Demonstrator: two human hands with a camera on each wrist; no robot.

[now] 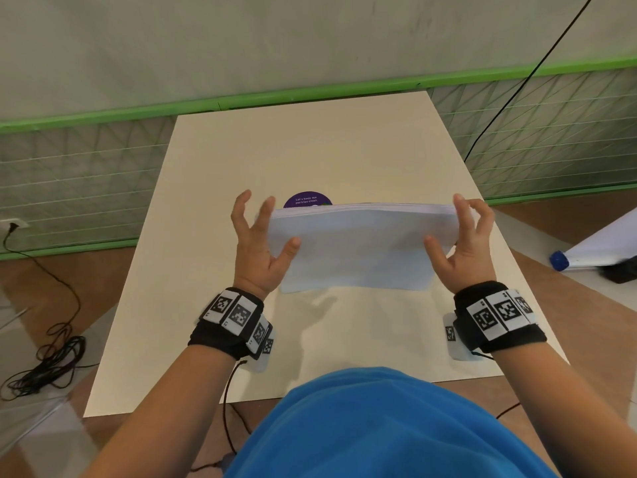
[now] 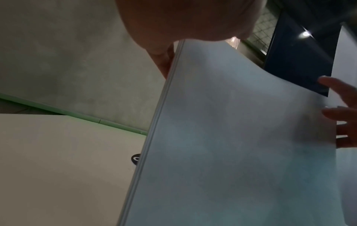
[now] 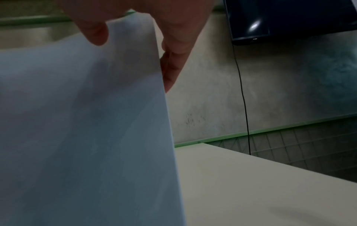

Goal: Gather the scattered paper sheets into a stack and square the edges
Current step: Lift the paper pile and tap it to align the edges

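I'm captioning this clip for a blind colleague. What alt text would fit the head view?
Two hands hold a stack of white paper sheets on edge above a cream table, the left hand and right hand each gripping one short side. A purple round sticker peeks out behind the stack.

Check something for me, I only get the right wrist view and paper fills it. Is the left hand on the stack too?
Observer: Yes. In the head view the left hand holds the left end of the stack, thumb in front. The right hand holds the other end.
Operator: Anything else on the table?
Observer: A purple round sticker on the table, partly hidden behind the stack.
Operator: Edges flush?
Observer: Not quite. The left wrist view shows slightly stepped layers along the stack's left edge.
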